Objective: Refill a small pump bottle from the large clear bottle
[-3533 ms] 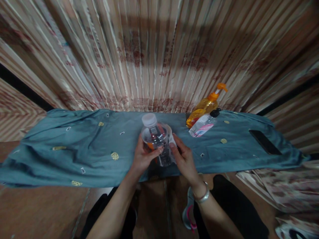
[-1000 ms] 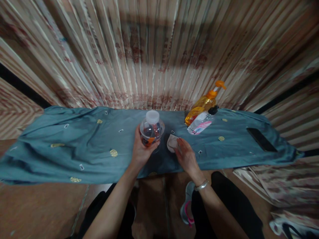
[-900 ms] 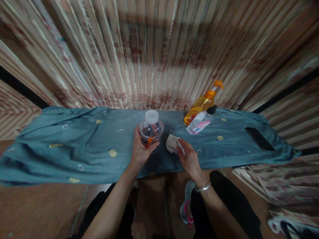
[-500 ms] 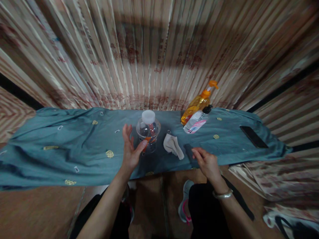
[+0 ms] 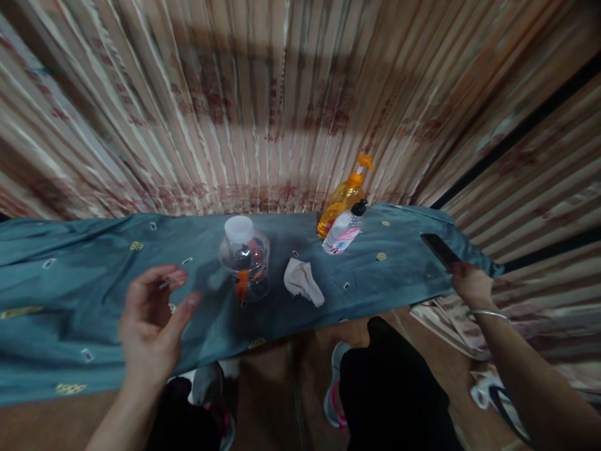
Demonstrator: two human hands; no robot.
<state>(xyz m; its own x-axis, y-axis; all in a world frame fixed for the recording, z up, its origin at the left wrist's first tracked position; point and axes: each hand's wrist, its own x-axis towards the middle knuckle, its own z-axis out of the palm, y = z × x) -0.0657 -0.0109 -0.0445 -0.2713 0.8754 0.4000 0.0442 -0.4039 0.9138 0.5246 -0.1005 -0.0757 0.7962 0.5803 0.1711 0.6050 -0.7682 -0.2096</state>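
A clear plastic bottle (image 5: 244, 263) with a white cap and an orange label stands upright on the blue-green tablecloth (image 5: 84, 282). My left hand (image 5: 150, 319) hovers to the left of it, fingers spread, holding nothing. A crumpled white wipe (image 5: 303, 280) lies just to the right of the bottle. Far to the right, my right hand (image 5: 469, 283) has its fingertips at the near end of a black phone (image 5: 439, 248) that lies flat on the cloth. The frame does not show whether the fingers grip it.
An orange pump bottle (image 5: 342, 197) and a small clear bottle with a pink label and black cap (image 5: 342, 232) stand at the back of the table. A striped curtain (image 5: 282, 113) hangs close behind. My legs and shoes (image 5: 338, 394) are below the table's front edge.
My left hand let go of the bottle and drew back to the left. My right hand left the wipe on the cloth and reached right to the phone. The view turned right.
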